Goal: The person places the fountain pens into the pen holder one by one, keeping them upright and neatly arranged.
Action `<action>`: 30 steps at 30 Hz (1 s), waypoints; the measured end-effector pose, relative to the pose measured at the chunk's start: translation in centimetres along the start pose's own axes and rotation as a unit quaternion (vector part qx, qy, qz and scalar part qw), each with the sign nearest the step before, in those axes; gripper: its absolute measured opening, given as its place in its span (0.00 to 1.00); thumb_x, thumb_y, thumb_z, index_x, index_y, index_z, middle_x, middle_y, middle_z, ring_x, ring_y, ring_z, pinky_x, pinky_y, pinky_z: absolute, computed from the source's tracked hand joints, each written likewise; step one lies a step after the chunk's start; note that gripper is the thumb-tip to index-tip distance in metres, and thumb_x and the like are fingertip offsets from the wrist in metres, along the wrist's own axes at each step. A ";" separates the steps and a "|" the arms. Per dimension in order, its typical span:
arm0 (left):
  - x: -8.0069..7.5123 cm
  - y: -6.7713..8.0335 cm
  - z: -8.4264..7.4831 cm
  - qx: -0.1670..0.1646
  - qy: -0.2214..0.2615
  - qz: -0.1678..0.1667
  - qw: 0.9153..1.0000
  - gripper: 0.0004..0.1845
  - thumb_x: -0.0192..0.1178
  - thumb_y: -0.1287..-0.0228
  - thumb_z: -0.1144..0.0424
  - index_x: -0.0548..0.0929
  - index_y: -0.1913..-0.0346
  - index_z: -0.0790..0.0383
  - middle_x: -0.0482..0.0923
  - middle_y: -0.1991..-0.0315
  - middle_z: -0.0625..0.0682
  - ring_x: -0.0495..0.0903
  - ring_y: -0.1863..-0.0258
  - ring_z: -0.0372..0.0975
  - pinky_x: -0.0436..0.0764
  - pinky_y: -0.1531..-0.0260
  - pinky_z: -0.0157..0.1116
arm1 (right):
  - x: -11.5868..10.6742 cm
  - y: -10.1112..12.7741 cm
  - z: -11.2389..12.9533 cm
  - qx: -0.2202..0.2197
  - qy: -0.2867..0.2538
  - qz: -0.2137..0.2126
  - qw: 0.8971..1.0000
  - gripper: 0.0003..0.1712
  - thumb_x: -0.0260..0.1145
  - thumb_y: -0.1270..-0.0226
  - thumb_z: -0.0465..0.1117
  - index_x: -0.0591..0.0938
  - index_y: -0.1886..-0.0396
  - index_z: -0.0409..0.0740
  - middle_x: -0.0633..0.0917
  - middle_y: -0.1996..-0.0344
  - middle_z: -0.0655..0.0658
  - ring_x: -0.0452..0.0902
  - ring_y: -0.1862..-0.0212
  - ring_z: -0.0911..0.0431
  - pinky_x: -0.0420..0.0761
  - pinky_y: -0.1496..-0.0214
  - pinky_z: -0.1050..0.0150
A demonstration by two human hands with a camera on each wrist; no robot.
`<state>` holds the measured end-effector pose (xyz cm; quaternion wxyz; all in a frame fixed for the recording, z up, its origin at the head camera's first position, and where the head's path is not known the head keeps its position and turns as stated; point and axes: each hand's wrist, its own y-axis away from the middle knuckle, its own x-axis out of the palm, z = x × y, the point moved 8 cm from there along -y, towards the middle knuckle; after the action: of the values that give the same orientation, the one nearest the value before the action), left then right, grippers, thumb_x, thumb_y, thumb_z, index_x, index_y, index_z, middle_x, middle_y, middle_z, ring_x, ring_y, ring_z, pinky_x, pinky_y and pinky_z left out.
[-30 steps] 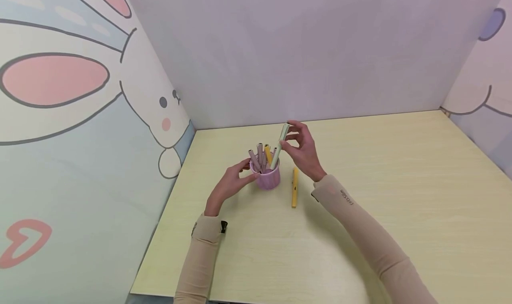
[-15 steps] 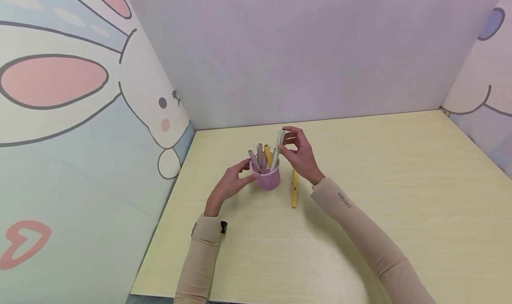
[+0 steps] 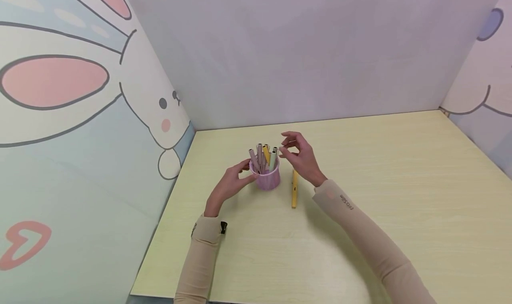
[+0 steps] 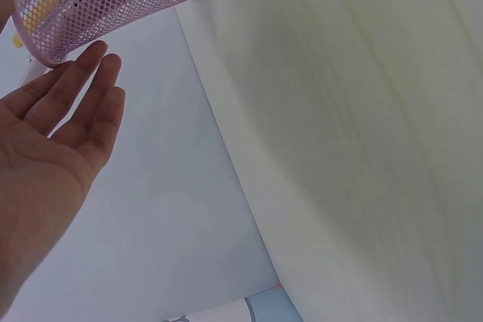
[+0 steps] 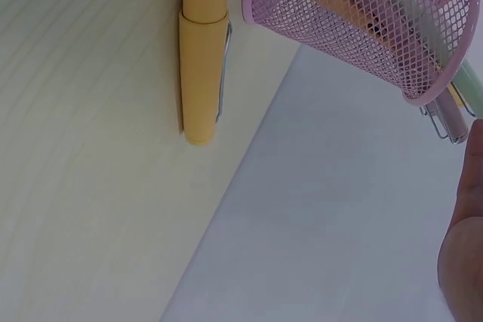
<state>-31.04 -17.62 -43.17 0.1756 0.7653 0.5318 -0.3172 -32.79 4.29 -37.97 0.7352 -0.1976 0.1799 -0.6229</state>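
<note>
A pink mesh pen holder (image 3: pixel 269 181) stands upright on the table, filled with several pens in grey-purple, yellow and light green. My left hand (image 3: pixel 232 182) holds it at the rim, thumb in front and fingers on the far left side; in the left wrist view the fingers lie close to the mesh. A light green pen (image 3: pixel 273 162) leans inside on the right. Just right of the rim, above the table, my right hand (image 3: pixel 302 159) holds nothing, its fingers loosely bent. Below that hand a yellow pen (image 3: pixel 294 192) with a metal clip (image 5: pixel 225 73) lies on the table.
The pale wooden table (image 3: pixel 384 184) meets a plain grey-lilac wall (image 3: pixel 304 59) at the back. On the left rises a panel with a cartoon rabbit (image 3: pixel 148 99); another printed panel (image 3: pixel 476 86) stands on the right.
My right hand lowered the light green pen into the holder and let go of it. The fingers now sit apart from the pen. The left hand and holder have stayed put.
</note>
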 end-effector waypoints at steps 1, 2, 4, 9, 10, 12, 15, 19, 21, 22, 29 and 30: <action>0.0 0.0 0.0 0.001 0.000 0.000 1.000 0.36 0.65 0.26 0.52 0.68 0.23 0.64 0.78 0.35 0.60 0.75 0.34 0.51 0.69 0.32 0.54 | -0.2 0.0 -0.5 0.001 0.001 -0.001 1.000 0.25 0.62 0.30 0.19 0.71 0.35 0.24 0.74 0.54 0.21 0.78 0.56 0.50 0.87 0.57 0.50; 0.0 0.0 0.0 0.001 -0.001 0.000 1.000 0.36 0.65 0.26 0.53 0.68 0.23 0.64 0.78 0.35 0.60 0.75 0.34 0.51 0.69 0.32 0.54 | -0.3 0.0 -0.8 0.002 0.002 -0.002 1.000 0.25 0.62 0.30 0.20 0.71 0.35 0.24 0.74 0.54 0.22 0.78 0.56 0.50 0.88 0.57 0.52; 0.0 0.0 0.0 0.001 -0.001 0.000 1.000 0.36 0.65 0.27 0.52 0.68 0.23 0.64 0.78 0.35 0.60 0.75 0.34 0.51 0.69 0.32 0.54 | -0.6 0.0 -1.1 0.004 0.005 -0.004 1.000 0.24 0.63 0.29 0.21 0.72 0.35 0.26 0.75 0.54 0.25 0.79 0.56 0.51 0.88 0.57 0.57; -0.1 0.1 0.0 0.003 -0.003 0.000 1.000 0.36 0.65 0.27 0.52 0.68 0.23 0.63 0.78 0.35 0.60 0.75 0.35 0.51 0.69 0.32 0.54 | -1.4 0.2 -1.2 -0.001 0.008 -0.013 1.000 0.23 0.64 0.29 0.23 0.73 0.36 0.29 0.76 0.56 0.29 0.79 0.57 0.49 0.87 0.58 0.61; -0.1 0.2 0.0 0.004 -0.003 0.000 1.000 0.36 0.65 0.27 0.51 0.68 0.23 0.63 0.78 0.35 0.60 0.75 0.35 0.51 0.70 0.33 0.54 | -1.5 0.2 -1.1 -0.003 0.007 -0.015 1.000 0.23 0.64 0.29 0.23 0.73 0.36 0.28 0.76 0.56 0.29 0.79 0.57 0.49 0.87 0.58 0.61; -0.2 0.2 0.0 0.005 -0.003 0.000 1.000 0.36 0.65 0.27 0.51 0.68 0.23 0.63 0.78 0.36 0.60 0.75 0.35 0.51 0.70 0.33 0.54 | -1.8 0.3 -1.1 -0.005 0.007 -0.017 1.000 0.23 0.64 0.29 0.23 0.74 0.36 0.28 0.76 0.56 0.29 0.79 0.57 0.48 0.87 0.58 0.61; -0.2 0.2 0.0 0.007 -0.001 0.001 1.000 0.36 0.65 0.27 0.51 0.68 0.23 0.63 0.78 0.36 0.60 0.75 0.35 0.51 0.70 0.33 0.54 | -2.2 0.4 -1.1 -0.006 0.006 -0.021 1.000 0.23 0.64 0.29 0.23 0.74 0.36 0.28 0.76 0.56 0.29 0.79 0.57 0.48 0.88 0.58 0.60; -0.2 0.2 0.1 0.008 0.003 0.001 1.000 0.36 0.65 0.26 0.51 0.68 0.23 0.63 0.78 0.36 0.60 0.75 0.35 0.51 0.69 0.33 0.55 | -2.6 0.6 -1.3 -0.002 0.003 -0.027 1.000 0.23 0.64 0.30 0.23 0.74 0.36 0.28 0.76 0.57 0.30 0.79 0.57 0.47 0.88 0.59 0.59; -0.2 0.2 0.1 0.008 0.004 0.001 1.000 0.36 0.65 0.26 0.51 0.68 0.23 0.63 0.78 0.36 0.60 0.75 0.35 0.52 0.69 0.33 0.55 | -2.8 0.6 -1.4 0.001 0.001 -0.030 1.000 0.23 0.64 0.30 0.23 0.74 0.37 0.28 0.77 0.57 0.30 0.80 0.57 0.47 0.88 0.59 0.58; -0.2 0.2 0.2 0.008 0.005 0.000 1.000 0.36 0.65 0.26 0.51 0.68 0.23 0.63 0.78 0.36 0.60 0.75 0.34 0.52 0.69 0.33 0.56 | -2.9 0.7 -1.5 0.003 0.000 -0.032 0.999 0.23 0.64 0.30 0.22 0.74 0.37 0.28 0.77 0.57 0.30 0.80 0.57 0.47 0.88 0.59 0.58; -0.3 0.3 0.1 0.004 0.004 0.001 1.000 0.36 0.65 0.26 0.51 0.68 0.23 0.63 0.78 0.35 0.61 0.75 0.34 0.52 0.69 0.33 0.55 | -3.6 1.1 -2.0 0.016 -0.005 -0.038 0.999 0.23 0.64 0.30 0.22 0.74 0.37 0.27 0.77 0.57 0.29 0.80 0.58 0.49 0.88 0.60 0.59; -0.3 0.3 0.2 0.003 0.004 0.001 1.000 0.36 0.65 0.27 0.51 0.68 0.23 0.63 0.78 0.35 0.61 0.75 0.34 0.52 0.69 0.33 0.55 | -3.7 1.1 -2.1 0.022 -0.006 -0.039 0.999 0.23 0.64 0.30 0.22 0.74 0.37 0.27 0.77 0.57 0.29 0.80 0.57 0.50 0.88 0.60 0.59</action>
<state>-30.86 -18.08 -43.10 0.1719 0.7676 0.5306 -0.3158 -33.46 7.92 -40.25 0.7159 -0.1919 0.1539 -0.6534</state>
